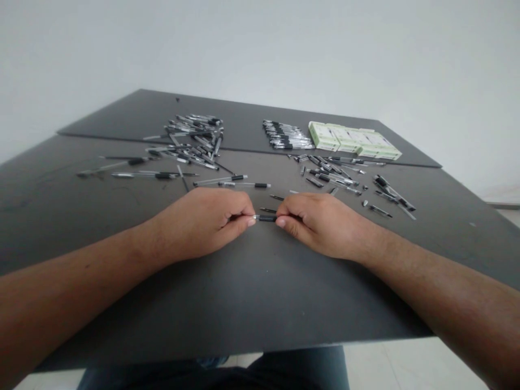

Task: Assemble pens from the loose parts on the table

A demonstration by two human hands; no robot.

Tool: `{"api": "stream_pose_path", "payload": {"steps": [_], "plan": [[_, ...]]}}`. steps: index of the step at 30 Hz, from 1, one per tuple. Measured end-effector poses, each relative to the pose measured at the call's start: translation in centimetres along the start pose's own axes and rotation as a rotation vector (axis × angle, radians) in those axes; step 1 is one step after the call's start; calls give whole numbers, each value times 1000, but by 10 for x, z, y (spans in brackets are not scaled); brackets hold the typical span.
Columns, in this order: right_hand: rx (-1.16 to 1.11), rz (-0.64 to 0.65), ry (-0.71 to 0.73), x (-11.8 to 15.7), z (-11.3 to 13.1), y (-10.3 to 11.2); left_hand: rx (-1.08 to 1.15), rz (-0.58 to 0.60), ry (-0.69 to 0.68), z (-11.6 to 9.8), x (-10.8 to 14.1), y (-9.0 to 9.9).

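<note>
Both of my hands meet over the front half of the table, at either end of one pen (266,218). Its short visible stretch shows a black section and a pale, clear end. My left hand (215,219) pinches the pale end between thumb and finger. On the black end, my right hand (320,222) is closed in a similar pinch. The pen lies level, and its ends are hidden by my fingers. Just beyond it, a thin dark pointed piece (267,209) sticks out by my right fingertips, with another pointed piece (277,197) behind.
On the dark grey table (260,303), loose pens (195,154) form a heap at back left. A neat row of pens (284,135) sits beside pale green boxes (353,140). Scattered pen parts (329,173) and several pens (394,195) lie to the right.
</note>
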State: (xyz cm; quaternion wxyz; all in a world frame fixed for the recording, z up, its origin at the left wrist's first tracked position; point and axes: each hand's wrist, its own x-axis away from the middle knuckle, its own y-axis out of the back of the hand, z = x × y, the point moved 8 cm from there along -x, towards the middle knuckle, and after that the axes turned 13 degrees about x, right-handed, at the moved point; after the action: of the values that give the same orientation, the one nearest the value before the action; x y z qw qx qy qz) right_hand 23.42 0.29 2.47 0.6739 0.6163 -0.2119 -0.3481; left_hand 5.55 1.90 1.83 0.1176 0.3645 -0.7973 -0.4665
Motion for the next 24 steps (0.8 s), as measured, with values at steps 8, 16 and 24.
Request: {"api": "stream_pose_path", "payload": {"steps": [8, 16, 24], "plan": [[3, 15, 17, 2, 0, -1, -41, 8, -47, -4, 0, -2], [-8, -51, 29, 4, -3, 1, 17, -32, -70, -3, 0, -1], [-10, -49, 39, 4, -1, 1, -38, -19, -109, -6, 1, -2]]}}
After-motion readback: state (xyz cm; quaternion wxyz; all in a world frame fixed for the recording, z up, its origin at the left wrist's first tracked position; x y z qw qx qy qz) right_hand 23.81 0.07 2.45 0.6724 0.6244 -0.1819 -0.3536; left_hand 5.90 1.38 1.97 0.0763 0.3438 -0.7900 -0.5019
